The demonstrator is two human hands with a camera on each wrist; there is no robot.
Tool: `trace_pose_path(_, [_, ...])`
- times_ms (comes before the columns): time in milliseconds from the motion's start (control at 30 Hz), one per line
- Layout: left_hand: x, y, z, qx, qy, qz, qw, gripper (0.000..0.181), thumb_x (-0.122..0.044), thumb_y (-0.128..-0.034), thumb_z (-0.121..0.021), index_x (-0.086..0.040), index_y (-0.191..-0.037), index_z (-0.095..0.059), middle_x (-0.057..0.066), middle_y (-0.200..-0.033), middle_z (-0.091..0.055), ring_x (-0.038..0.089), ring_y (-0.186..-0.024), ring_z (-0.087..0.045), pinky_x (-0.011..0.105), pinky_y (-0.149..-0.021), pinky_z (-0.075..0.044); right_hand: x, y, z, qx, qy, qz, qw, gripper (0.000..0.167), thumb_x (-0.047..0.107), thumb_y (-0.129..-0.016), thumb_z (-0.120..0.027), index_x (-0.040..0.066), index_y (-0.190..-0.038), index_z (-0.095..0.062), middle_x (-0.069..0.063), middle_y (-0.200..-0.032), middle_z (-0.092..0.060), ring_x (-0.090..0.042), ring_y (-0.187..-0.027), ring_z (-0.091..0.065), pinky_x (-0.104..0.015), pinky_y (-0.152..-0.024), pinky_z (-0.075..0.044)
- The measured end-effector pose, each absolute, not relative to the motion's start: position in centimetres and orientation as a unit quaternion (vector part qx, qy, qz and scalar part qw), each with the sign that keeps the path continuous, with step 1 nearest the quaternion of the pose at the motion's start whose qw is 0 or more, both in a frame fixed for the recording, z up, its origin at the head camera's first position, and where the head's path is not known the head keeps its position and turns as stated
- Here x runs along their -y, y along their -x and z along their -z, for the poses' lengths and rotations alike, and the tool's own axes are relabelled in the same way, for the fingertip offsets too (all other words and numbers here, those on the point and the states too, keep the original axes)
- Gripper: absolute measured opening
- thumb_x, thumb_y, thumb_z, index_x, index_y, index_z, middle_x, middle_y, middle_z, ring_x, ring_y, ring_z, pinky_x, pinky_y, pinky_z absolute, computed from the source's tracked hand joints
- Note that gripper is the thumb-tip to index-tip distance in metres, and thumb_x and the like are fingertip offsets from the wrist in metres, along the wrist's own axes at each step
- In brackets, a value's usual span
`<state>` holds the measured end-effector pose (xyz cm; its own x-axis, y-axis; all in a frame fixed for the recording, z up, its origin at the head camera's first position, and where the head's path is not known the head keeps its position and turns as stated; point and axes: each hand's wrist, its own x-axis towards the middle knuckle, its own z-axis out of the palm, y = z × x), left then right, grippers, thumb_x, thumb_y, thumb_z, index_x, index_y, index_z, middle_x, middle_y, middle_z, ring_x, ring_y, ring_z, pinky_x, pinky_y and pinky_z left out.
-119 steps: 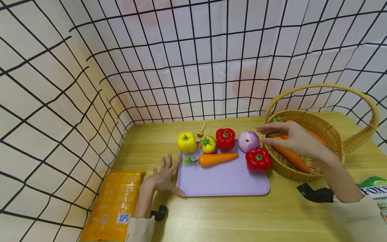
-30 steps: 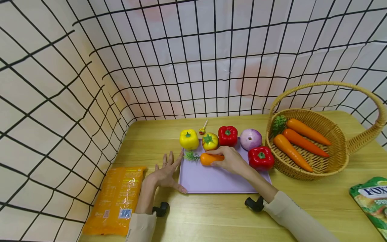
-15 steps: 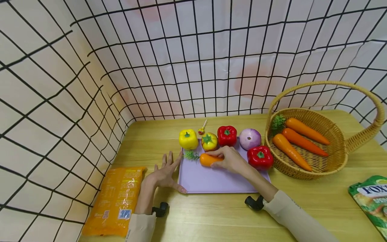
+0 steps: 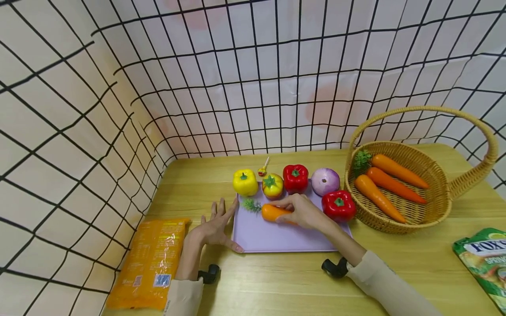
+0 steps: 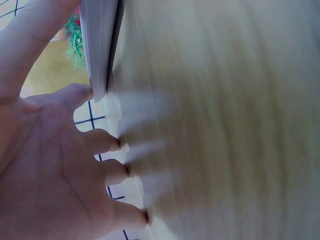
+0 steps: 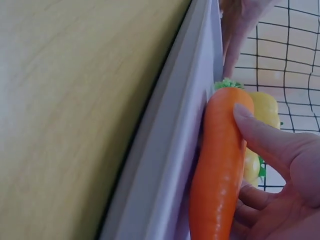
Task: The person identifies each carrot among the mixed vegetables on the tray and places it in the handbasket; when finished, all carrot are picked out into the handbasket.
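A carrot [image 4: 272, 212] with a green tuft lies on the lilac tray [image 4: 276, 239], and my right hand [image 4: 302, 212] grips it from the right. The right wrist view shows the thumb on one side of the carrot [image 6: 220, 160] and fingers on the other. My left hand [image 4: 213, 229] rests spread at the tray's left edge, its thumb and forefinger touching the rim; other fingertips press the table. Along the tray's back stand a yellow bell pepper [image 4: 245, 182], a yellow-red tomato [image 4: 272, 186], a red bell pepper [image 4: 295, 178] and a purple onion [image 4: 325, 181]. Another red pepper [image 4: 338, 206] sits at the right.
A wicker basket [image 4: 444, 206] with a tall handle holds several carrots [image 4: 399, 185] at the right. An orange packet [image 4: 148, 263] lies at left, a green packet [image 4: 484, 254] at far right. A lollipop [image 4: 262, 169] lies behind the tray. Gridded cloth walls enclose the table.
My right hand has come from over the basket to the carrot on the tray and taken hold of it. The carrot's tip end has since turned slightly toward me. My left hand stays put.
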<state>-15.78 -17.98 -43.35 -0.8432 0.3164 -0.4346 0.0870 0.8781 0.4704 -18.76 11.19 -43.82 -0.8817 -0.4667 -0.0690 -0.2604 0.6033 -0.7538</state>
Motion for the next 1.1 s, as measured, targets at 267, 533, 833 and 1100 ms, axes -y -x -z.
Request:
trace_pose_path(267, [18.1,15.7,43.4,-0.933,-0.105,-0.231,0.256,0.142,-0.048,-0.0665,-0.096,-0.029,-0.167,0.003,0.024,-0.169,0.023,0.046,-0.157,0.022,0.081,-0.119,0.005,-11.7,18.2,43.0,-0.879,0.225,0.404,0.118,0.046,0.021,-0.086,-0.085,0.014,-0.13,-0.074,-0.008,-0.117,-0.078,-0.018,-0.094,-0.065,-0.032,-0.085,-0.056])
trace_pose_path(533, [18.0,15.7,43.4,-0.932,-0.101,-0.232,0.258,0.142,-0.048,-0.0668,-0.096,-0.03,-0.167,0.003,0.023,-0.17,0.023,0.045,-0.157,0.022,0.08,-0.119,0.006,-12.8,17.4,41.1,-0.866,0.245,0.421,0.115,0.046,0.025,-0.087,-0.084,0.019,-0.132,-0.073,-0.002,-0.117,-0.078,-0.017,-0.095,-0.063,-0.03,-0.082,-0.054])
trace_pose_path(833, [17.9,15.7,43.3,-0.932,-0.101,-0.232,0.259,0.142,-0.048,-0.0667,-0.095,-0.03,-0.167,0.004,0.023,-0.17,0.024,0.046,-0.157,0.023,0.081,-0.119,0.006,-15.0,16.2,37.7,-0.87,0.252,0.416,0.085,0.047,0.028,-0.088,-0.083,0.018,-0.133,-0.073,-0.003,-0.116,-0.077,-0.016,-0.092,-0.058,-0.025,-0.074,-0.052])
trace_pose_path(1100, [17.9,15.7,43.4,-0.932,-0.102,-0.23,0.26,0.142,-0.048,-0.0668,-0.095,-0.03,-0.167,0.004,0.023,-0.169,0.024,0.045,-0.157,0.023,0.08,-0.119,0.006,-19.3,15.8,33.9,-0.891,0.187,0.408,0.07,0.048,0.035,-0.088,-0.083,0.024,-0.133,-0.073,-0.007,-0.125,-0.072,-0.023,-0.09,-0.055,-0.025,-0.069,-0.051])
